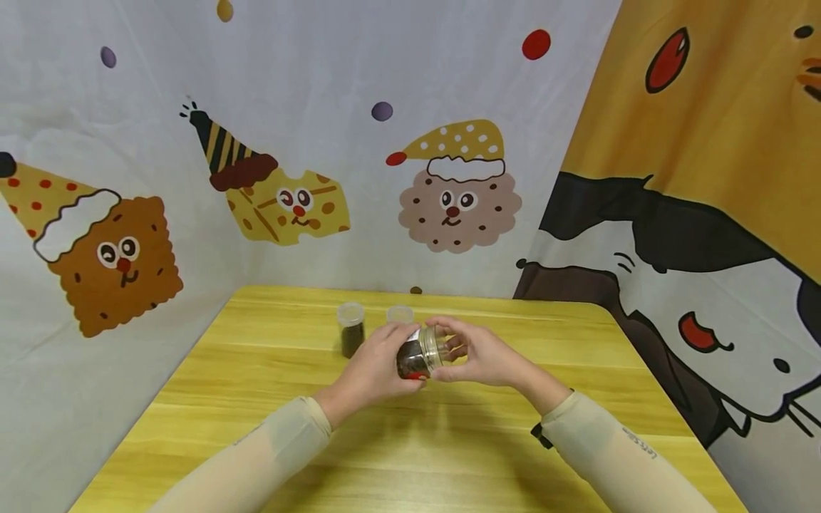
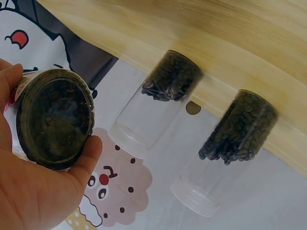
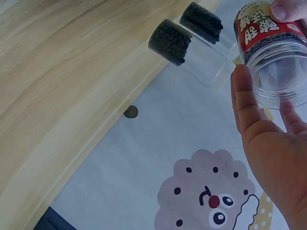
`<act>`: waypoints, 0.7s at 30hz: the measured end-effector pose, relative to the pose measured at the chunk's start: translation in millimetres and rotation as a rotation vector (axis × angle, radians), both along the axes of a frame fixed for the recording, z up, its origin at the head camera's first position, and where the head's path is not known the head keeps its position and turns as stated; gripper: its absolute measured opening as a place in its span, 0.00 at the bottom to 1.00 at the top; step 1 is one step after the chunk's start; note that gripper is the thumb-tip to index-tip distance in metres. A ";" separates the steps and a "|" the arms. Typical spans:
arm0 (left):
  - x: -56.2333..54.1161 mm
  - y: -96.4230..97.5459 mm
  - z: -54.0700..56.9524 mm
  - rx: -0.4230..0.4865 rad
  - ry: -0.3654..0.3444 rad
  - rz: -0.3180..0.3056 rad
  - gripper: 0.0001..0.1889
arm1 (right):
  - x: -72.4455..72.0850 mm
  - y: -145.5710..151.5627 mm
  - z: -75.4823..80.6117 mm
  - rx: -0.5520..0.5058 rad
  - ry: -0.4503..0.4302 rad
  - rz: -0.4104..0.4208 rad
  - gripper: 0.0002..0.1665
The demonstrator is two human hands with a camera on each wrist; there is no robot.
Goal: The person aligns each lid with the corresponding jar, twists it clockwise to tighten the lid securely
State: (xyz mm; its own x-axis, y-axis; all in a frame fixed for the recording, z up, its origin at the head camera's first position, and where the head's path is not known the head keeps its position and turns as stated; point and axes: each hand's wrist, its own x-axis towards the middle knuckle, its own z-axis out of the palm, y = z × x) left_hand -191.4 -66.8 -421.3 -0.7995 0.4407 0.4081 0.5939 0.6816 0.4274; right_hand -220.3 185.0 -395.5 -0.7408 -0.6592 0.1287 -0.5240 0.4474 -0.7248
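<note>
My left hand [image 1: 377, 365] grips a clear jar [image 1: 410, 358] of dark seeds, tilted on its side above the table. A red and yellow label [image 3: 261, 28] wraps the jar, and its round base [image 2: 56, 120] faces the left wrist camera. Around the clear lid end [image 3: 280, 79], to the right, curl the fingers and thumb of my right hand [image 1: 486, 356]. Behind my hands stand two more clear jars, each partly filled with dark seeds: one at the left [image 1: 351, 331], the other [image 1: 400, 313] mostly hidden by my left hand in the head view.
The wooden table [image 1: 256, 399] has its far edge against a patterned cloth [image 1: 308, 92] with cartoon food faces. More cloth, orange with a large cartoon animal [image 1: 725, 320], hangs along the right side.
</note>
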 end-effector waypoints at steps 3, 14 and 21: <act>1.1 -0.1 -1.0 0.000 -0.007 0.002 0.50 | 1.1 -0.1 -1.2 0.003 -0.012 -0.009 0.49; 3.3 -0.2 -1.2 0.017 0.007 0.007 0.49 | 3.6 -2.5 -2.5 -0.010 -0.086 -0.059 0.47; 4.6 0.8 -2.2 0.003 0.005 0.013 0.49 | 4.2 -3.4 -5.2 -0.007 -0.132 -0.089 0.45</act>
State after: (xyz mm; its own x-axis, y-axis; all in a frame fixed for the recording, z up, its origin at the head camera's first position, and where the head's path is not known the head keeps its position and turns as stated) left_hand -186.8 -66.1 -423.5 -0.8034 0.4289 0.4132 0.5868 0.6884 0.4264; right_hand -216.1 181.7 -400.8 -0.8072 -0.5895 0.0309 -0.3826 0.4827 -0.7878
